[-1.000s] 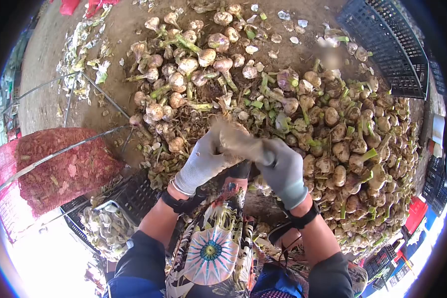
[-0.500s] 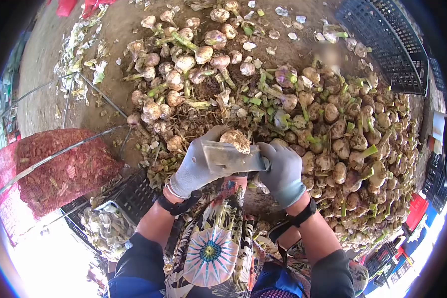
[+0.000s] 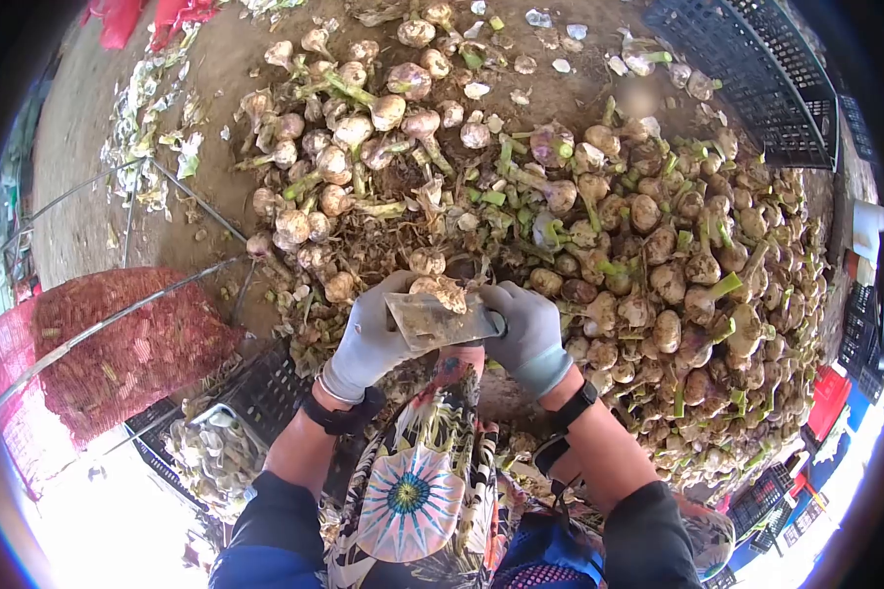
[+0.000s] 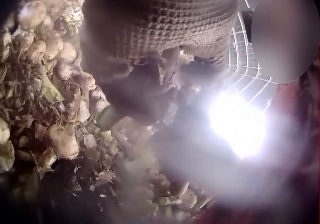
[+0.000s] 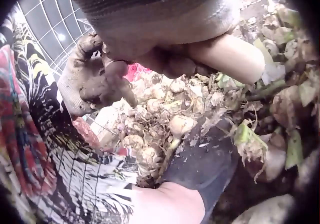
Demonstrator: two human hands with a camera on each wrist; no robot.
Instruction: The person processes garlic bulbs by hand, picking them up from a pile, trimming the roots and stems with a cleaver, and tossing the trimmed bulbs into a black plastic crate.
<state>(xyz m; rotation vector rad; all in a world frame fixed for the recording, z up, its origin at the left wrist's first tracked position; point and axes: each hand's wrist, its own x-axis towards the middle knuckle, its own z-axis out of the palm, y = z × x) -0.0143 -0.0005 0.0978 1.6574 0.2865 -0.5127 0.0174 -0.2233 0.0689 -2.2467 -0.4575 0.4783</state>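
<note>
In the head view, my gloved left hand [image 3: 371, 334] grips a garlic bulb [image 3: 444, 293] with its dirty, root-covered side showing. My gloved right hand [image 3: 528, 339] holds a broad-bladed knife [image 3: 440, 326], its blade reaching left across the front of the bulb toward the left palm. From the right fist in the right wrist view sticks the knife's pale, rounded handle [image 5: 227, 59]. The left glove [image 5: 95, 84] shows there too, fingers curled. In the left wrist view the glove [image 4: 160, 24] covers the top, and its hold is dark and blurred.
A large heap of garlic [image 3: 697, 275] spreads to the right, with more loose bulbs [image 3: 334, 162] ahead. On the left stand a full red mesh sack [image 3: 133, 348] and a black crate [image 3: 265, 393] beside thin metal bars [image 3: 118, 324]. Another black crate [image 3: 756, 79] lies at the far right.
A second ago the knife and bulb were blurred with movement; since then the blade shows clearly across the bulb's front. Both hands have drawn slightly closer to the body, keeping their holds.
</note>
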